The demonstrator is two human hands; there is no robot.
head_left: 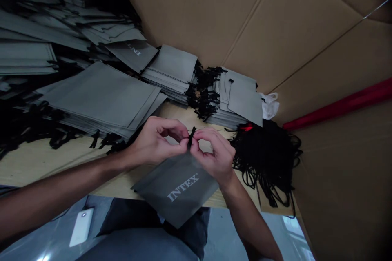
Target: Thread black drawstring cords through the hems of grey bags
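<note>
A grey drawstring bag (pixel 180 187) printed INTEX hangs partly over the table's front edge, one corner up toward my fingers. At that corner a short black cord (pixel 192 134) stands up in a small knot or loop. From the left, my left hand (pixel 163 138) pinches the cord between thumb and forefinger. My right hand (pixel 214 151) pinches it from the other side, its fingertips nearly meeting those of the left. Exactly how the cord is looped between the fingertips is hidden.
Grey bag stacks with black cord ends lie left (pixel 101 94), behind (pixel 173 67) and right-behind (pixel 241 94). Right of my hands sits a heap of black cords (pixel 266 159). Cardboard walls (pixel 214 12) enclose the wooden table (pixel 70 163). A white power bank (pixel 81 227) lies lower left.
</note>
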